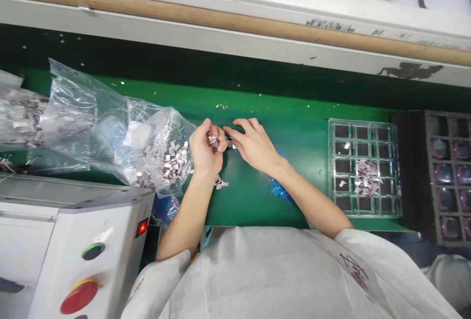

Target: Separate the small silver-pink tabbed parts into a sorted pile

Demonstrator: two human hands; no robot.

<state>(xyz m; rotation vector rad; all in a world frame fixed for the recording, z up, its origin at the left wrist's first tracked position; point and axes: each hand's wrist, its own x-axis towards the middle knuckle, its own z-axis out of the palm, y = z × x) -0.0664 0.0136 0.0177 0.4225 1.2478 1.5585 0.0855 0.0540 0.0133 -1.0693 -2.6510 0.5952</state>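
My left hand (207, 147) is curled around several small silvery metal pieces (213, 142), which show between its fingers. Close to its right side, my right hand (253, 145) reaches in with bent fingers; its fingertips are at a few small pieces (230, 144), and whether it grips one is too small to tell. A few loose pieces (221, 182) lie on the green mat (250, 201) beside my left wrist. Left of my left hand, an open clear plastic bag (162, 122) holds many more of the same pieces. Blue bits (280, 190) lie partly under my right forearm.
On the right stands a clear compartment tray (332, 162) with a pile of metal pieces, beside a dark foam tray (430, 196) holding purplish parts. A grey machine (121, 240) with a red button (79, 297) is at the lower left. A white ledge (184, 29) crosses the back.
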